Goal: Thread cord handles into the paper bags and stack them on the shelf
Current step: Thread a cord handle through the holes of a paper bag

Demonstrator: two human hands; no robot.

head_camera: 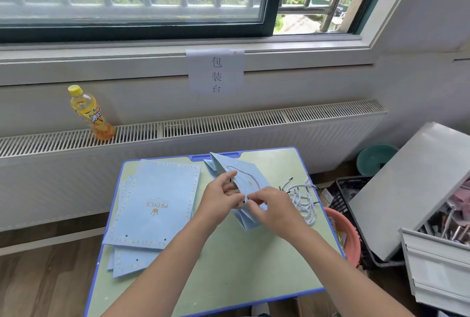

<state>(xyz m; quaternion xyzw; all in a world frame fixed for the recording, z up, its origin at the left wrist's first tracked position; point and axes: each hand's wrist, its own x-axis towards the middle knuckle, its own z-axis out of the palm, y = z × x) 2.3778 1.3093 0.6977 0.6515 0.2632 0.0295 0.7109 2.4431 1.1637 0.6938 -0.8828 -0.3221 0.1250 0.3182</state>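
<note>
Centrally, over green blue-rimmed desk (254,260): pale blue paper bag (244,179), creased, half-unfolded, twisted white cord handle (244,173) looped across face; left hand (220,197) gripping bag edge; right hand (269,208) pinching bag near cord end; flat bag stack (152,204) left; loose cords (302,199) right.

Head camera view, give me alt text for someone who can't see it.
Two hands work on an opened light blue paper bag over a small green table: the left hand holds its edge while the right hand pinches a white cord handle. Flat bags lie stacked at left, loose cords at right.
</note>
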